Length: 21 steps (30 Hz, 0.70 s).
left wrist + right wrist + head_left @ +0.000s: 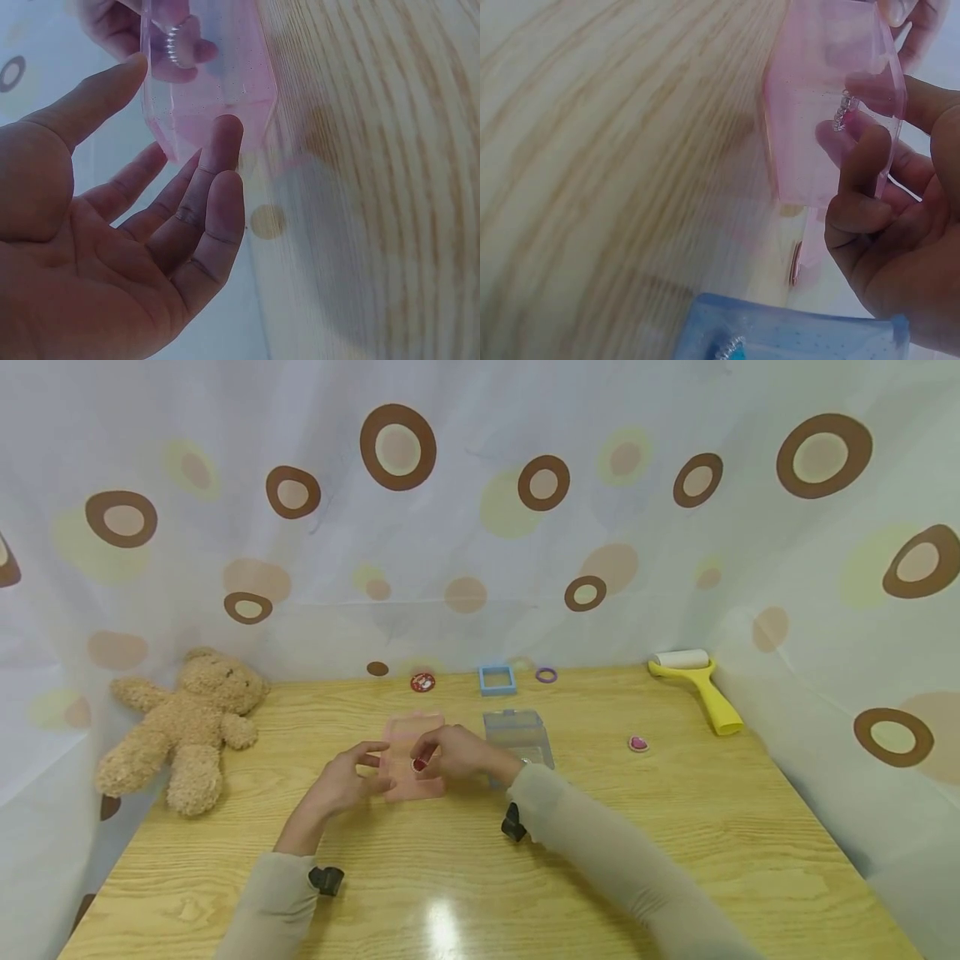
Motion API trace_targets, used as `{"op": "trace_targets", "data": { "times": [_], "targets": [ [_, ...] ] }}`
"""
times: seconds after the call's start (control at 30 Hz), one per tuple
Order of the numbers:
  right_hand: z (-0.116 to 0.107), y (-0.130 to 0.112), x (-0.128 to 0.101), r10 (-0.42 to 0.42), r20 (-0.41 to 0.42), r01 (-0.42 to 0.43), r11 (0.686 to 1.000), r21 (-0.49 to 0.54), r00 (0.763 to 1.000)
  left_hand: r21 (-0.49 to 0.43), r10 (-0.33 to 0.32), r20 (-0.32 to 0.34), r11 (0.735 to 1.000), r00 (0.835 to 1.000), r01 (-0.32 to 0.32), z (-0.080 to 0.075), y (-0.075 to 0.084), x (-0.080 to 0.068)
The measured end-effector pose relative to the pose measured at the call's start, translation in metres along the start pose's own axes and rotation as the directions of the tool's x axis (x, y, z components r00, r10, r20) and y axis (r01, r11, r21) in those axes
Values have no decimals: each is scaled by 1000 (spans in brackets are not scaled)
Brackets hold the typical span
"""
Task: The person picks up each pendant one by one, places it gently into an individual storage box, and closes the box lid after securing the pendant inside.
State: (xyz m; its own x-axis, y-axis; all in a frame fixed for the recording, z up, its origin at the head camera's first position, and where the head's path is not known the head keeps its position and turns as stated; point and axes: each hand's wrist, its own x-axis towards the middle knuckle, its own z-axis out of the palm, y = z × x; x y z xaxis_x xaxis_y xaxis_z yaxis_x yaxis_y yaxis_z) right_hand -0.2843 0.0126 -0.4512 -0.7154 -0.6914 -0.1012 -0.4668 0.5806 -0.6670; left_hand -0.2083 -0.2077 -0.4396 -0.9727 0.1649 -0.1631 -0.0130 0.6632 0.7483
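Between the fingertips of both hands, a translucent pink case [411, 758] is lying on the wooden table [675, 827], and the two hands are sharing the work on it. The left hand [341, 781] is spreading its fingers [217, 161] loosely, straight and relaxed, with the tips just touching the near edge of the pink case, seemingly to keep it from sliding. The right hand [457, 752] is curling its fingers [855, 172] over the case's other side, pinching it along with a small beaded piece [842, 114] that is showing through the plastic. Just beyond the right knuckles, a blue case [517, 737] is sitting within easy reach. Farther past the fingertips, a red round badge [422, 682], a blue square frame [497, 679] and a purple ring [546, 675] are lying along the curtain, with a teddy bear [183, 727] and a yellow lint roller [697, 689] off to the sides.
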Motion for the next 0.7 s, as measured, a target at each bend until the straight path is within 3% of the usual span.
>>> {"op": "trace_targets", "data": {
  "times": [0.3,0.7],
  "targets": [
    [3,2,3,4,-16,-5,997,-76,1000,5,-7,-5,1000,1000,8,1,1,0],
    [4,3,5,-7,-19,5,995,-97,1000,10,-7,-3,1000,1000,8,1,-1,0]
  ]
}}
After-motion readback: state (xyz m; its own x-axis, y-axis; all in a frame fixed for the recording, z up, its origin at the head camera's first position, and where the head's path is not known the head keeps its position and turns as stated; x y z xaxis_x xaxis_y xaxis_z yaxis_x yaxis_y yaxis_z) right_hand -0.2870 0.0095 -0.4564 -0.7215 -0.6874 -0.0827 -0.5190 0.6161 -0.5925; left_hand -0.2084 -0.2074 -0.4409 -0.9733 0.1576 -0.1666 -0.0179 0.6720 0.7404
